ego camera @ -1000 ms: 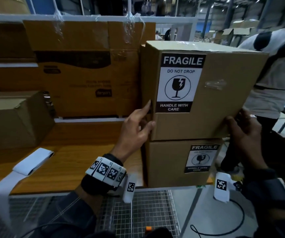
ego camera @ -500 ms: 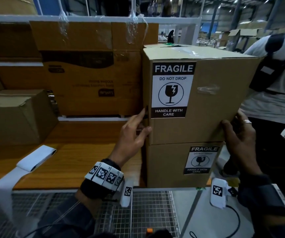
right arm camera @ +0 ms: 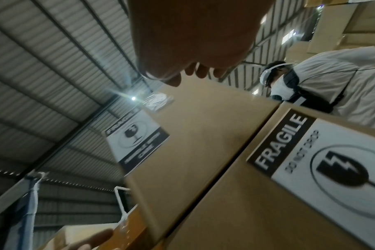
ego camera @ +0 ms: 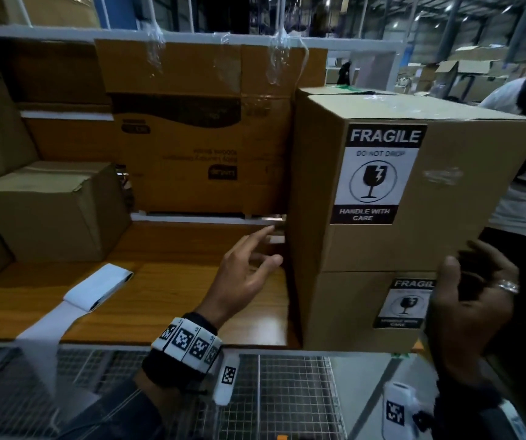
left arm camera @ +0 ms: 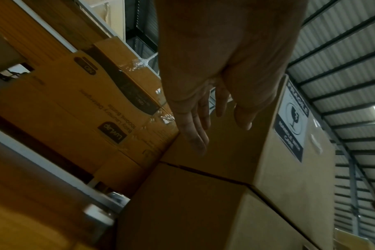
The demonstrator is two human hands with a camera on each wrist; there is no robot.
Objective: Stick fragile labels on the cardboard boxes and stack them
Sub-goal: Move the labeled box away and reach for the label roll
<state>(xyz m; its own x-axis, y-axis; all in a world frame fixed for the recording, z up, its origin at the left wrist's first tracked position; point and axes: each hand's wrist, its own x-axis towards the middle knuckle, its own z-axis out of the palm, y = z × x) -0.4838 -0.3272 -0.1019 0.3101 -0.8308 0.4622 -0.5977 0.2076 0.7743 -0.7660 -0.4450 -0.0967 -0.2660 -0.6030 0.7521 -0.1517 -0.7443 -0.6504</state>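
Nearest, at the tabletop's front edge, both hands have come off the stack. The left hand (ego camera: 242, 274) now hovers with fingers spread just beside the boxes' left face; the right hand (ego camera: 471, 300) hangs relaxed and empty before the lower brown cardboard box (ego camera: 344, 309), hiding part of its fragile label (ego camera: 404, 303). The upper brown cardboard box (ego camera: 445, 217), labelled (ego camera: 379, 173), rests squarely on it. Farther left, a white label strip (ego camera: 96, 287) lies flat.

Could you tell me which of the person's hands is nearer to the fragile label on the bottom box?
Right. The right hand overlaps the edge of the bottom box's fragile label in the head view; the left hand is off the stack's left side.
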